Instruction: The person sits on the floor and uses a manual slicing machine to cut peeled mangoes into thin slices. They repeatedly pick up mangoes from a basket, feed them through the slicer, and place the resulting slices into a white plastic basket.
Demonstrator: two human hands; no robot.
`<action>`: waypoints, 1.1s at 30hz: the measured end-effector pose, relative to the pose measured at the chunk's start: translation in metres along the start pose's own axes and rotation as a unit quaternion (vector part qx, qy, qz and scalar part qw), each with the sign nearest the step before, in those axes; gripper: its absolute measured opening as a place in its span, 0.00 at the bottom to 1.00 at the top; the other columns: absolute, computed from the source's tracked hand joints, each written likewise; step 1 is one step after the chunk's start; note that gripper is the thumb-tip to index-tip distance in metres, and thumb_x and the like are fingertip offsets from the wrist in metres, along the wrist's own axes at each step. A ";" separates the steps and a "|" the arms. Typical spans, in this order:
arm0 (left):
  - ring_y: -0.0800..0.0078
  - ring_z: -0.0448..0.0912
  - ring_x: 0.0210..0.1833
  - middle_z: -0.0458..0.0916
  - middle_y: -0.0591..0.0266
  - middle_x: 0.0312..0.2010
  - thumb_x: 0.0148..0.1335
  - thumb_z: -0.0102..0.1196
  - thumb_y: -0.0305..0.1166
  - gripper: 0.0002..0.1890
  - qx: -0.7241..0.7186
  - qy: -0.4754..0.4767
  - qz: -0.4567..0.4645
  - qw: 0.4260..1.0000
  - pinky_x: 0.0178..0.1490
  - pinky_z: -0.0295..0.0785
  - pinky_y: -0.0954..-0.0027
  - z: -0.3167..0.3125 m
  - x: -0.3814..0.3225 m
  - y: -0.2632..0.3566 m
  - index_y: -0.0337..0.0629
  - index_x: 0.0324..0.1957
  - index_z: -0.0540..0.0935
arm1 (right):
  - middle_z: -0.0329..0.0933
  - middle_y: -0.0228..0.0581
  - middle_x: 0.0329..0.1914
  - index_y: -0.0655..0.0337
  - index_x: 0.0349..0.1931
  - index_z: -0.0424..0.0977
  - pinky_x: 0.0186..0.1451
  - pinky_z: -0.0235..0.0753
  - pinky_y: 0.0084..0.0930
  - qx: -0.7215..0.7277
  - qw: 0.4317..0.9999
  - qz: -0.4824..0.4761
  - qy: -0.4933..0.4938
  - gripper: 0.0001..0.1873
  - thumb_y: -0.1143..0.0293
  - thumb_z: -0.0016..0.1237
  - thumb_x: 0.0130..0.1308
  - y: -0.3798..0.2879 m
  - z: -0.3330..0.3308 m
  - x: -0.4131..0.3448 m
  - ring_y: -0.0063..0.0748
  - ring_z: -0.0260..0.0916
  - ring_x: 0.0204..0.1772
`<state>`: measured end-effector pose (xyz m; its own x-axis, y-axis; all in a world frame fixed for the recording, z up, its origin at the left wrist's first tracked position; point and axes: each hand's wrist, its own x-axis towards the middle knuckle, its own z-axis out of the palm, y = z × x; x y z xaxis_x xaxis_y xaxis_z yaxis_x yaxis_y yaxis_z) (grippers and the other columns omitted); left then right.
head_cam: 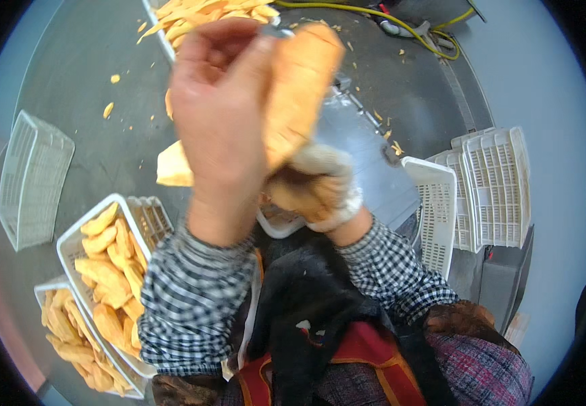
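A large peeled orange piece [303,91], which looks like sweet potato, stands tilted in front of me with dark cracks across its face. My right hand [318,185], in a soiled pale knitted glove, is closed around its lower end. Along the piece's left edge is my bare left hand [222,101], blurred, with curled fingers and the thumb against or just before the piece. Whether it grips anything is unclear. Partly behind my left wrist, another cut orange piece [173,165] shows. Below my right hand, the rim of a white container [277,233] is partly covered.
White baskets of peeled pieces stand at the lower left [62,254] and far lower left [115,375]. Orange slices [206,15] fill another at the top. A pale crate [36,177] is left; stacked crates [495,188] stand right of a metal plate [374,162]. A yellow hose [353,7] curves above.
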<state>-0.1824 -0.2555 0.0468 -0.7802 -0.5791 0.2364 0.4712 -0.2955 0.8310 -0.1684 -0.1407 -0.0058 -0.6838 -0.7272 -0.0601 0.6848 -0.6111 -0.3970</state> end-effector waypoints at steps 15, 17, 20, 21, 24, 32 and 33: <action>0.52 0.73 0.51 0.75 0.48 0.40 0.54 0.45 0.15 0.10 0.181 -0.267 0.017 0.946 0.59 0.67 0.59 0.015 -0.130 -0.114 0.33 0.37 0.75 | 0.76 0.45 0.55 0.67 0.56 0.73 0.61 0.70 0.25 -0.691 0.681 0.037 0.238 0.21 0.80 0.45 0.61 -0.123 -0.077 -0.090 0.32 0.73 0.57; 0.56 0.77 0.47 0.77 0.50 0.36 0.55 0.45 0.15 0.07 0.133 -0.270 -0.047 0.952 0.56 0.70 0.63 0.009 -0.114 -0.111 0.32 0.34 0.76 | 0.75 0.45 0.57 0.66 0.57 0.72 0.62 0.69 0.25 -0.595 0.758 0.004 0.267 0.23 0.80 0.46 0.58 -0.124 -0.074 -0.087 0.32 0.72 0.58; 0.64 0.78 0.44 0.80 0.56 0.34 0.55 0.43 0.14 0.08 0.068 -0.241 -0.142 0.958 0.53 0.71 0.68 -0.004 -0.106 -0.115 0.33 0.31 0.76 | 0.74 0.48 0.56 0.64 0.56 0.71 0.63 0.69 0.30 -0.819 0.554 -0.088 0.120 0.27 0.74 0.52 0.51 -0.121 -0.050 -0.080 0.44 0.70 0.60; 0.66 0.78 0.43 0.80 0.57 0.33 0.54 0.43 0.13 0.08 0.044 -0.240 -0.167 0.955 0.53 0.71 0.69 -0.007 -0.105 -0.117 0.33 0.30 0.76 | 0.73 0.49 0.55 0.64 0.56 0.71 0.62 0.70 0.32 -0.878 0.462 -0.109 0.056 0.29 0.72 0.53 0.49 -0.119 -0.041 -0.079 0.47 0.70 0.59; 0.64 0.78 0.39 0.79 0.55 0.32 0.53 0.42 0.13 0.08 -0.034 -0.164 -0.218 0.961 0.53 0.73 0.64 -0.026 -0.095 -0.113 0.33 0.28 0.75 | 0.60 0.54 0.65 0.58 0.64 0.57 0.58 0.72 0.42 -0.913 0.395 0.095 0.044 0.42 0.65 0.59 0.45 -0.083 0.000 -0.045 0.58 0.68 0.58; 0.71 0.77 0.35 0.78 0.54 0.33 0.54 0.43 0.13 0.08 -0.065 0.082 -0.239 0.965 0.42 0.78 0.70 -0.044 -0.049 -0.104 0.31 0.35 0.74 | 0.76 0.55 0.49 0.67 0.53 0.73 0.53 0.75 0.32 -0.879 0.441 -0.029 0.180 0.26 0.67 0.55 0.52 -0.098 -0.056 -0.041 0.50 0.76 0.50; 0.71 0.77 0.35 0.78 0.54 0.34 0.54 0.43 0.13 0.08 -0.072 0.083 -0.252 0.962 0.42 0.78 0.70 -0.046 -0.050 -0.106 0.31 0.35 0.74 | 0.76 0.55 0.50 0.69 0.54 0.72 0.51 0.76 0.31 -0.802 0.548 0.014 0.235 0.26 0.67 0.54 0.54 -0.101 -0.050 -0.045 0.47 0.76 0.49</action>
<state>-0.1745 -0.2306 -0.0759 -0.8539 -0.4446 -0.2707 0.1124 -0.6653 0.7380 -0.2196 -0.0304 -0.0085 -0.9263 -0.3380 -0.1664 -0.1491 0.7345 -0.6620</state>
